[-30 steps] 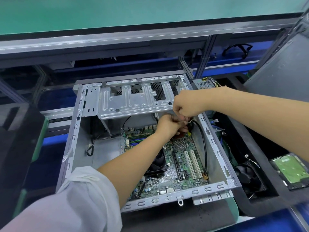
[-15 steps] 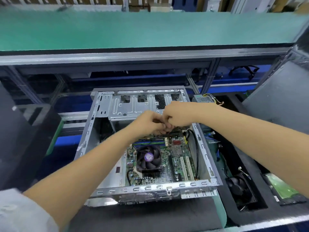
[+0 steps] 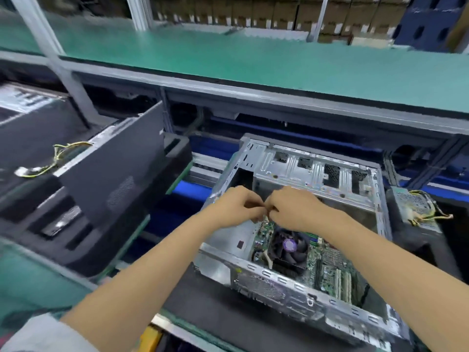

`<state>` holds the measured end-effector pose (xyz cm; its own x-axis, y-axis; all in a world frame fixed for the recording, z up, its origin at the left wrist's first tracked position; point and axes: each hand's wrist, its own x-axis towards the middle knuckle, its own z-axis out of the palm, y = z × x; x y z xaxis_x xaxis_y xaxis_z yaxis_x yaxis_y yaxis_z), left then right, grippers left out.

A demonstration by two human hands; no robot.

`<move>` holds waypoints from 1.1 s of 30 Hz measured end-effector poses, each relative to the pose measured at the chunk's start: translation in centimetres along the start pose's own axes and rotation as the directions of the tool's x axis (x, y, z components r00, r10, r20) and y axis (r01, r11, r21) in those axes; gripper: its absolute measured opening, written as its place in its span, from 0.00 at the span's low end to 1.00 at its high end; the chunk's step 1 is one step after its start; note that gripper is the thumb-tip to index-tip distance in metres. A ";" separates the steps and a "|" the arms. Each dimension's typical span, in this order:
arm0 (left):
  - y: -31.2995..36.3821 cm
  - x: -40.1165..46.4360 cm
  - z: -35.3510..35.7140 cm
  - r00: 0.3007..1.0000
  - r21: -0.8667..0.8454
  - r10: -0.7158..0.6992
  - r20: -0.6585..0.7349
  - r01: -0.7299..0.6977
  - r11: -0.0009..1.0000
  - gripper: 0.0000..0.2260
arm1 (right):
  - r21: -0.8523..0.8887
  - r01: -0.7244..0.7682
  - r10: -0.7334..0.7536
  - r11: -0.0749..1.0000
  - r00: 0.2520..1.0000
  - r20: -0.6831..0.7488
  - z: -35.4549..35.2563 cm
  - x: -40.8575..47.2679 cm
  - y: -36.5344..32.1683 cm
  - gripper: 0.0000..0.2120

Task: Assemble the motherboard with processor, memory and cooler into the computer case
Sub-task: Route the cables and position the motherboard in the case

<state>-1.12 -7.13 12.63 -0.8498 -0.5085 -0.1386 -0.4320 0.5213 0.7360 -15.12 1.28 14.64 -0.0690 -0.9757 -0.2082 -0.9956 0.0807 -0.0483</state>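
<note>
I see the computer case lying open on its side on a dark mat, bare grey metal with a perforated drive cage along its far wall. Inside it sits the green motherboard, carrying a black cooler whose fan has a purple hub. Above the case's far-left part, my left hand and right hand meet fingertip to fingertip, both with fingers curled; blur hides whatever they pinch, so I cannot tell what either grips. Left of the case stands a dark panel; right of it, a power supply with yellow wires.
</note>
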 end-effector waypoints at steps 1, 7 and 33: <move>-0.2 -0.7 -0.5 1.000 -0.035 -0.007 -0.017 0.007 0.999 0.08 | -0.002 0.014 -0.014 1.000 1.000 -0.002 -0.3 0.0 -0.7 0.11; -1.1 -5.4 -3.4 0.997 -0.048 0.002 -0.076 -0.006 0.999 0.07 | -0.040 0.068 -0.071 0.997 0.996 -0.061 -1.6 -0.6 -6.0 0.08; 11.0 -3.4 10.8 0.960 -0.590 0.190 0.207 -0.033 0.807 0.06 | 0.285 -0.551 0.613 0.784 0.757 -0.224 2.0 -20.5 1.0 0.09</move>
<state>-6.26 7.73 13.99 -0.9603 -0.2467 -0.1302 -0.1426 0.0331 0.9892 -14.60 21.80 16.95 -0.6772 -0.7351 0.0317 -0.7247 0.6590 -0.2013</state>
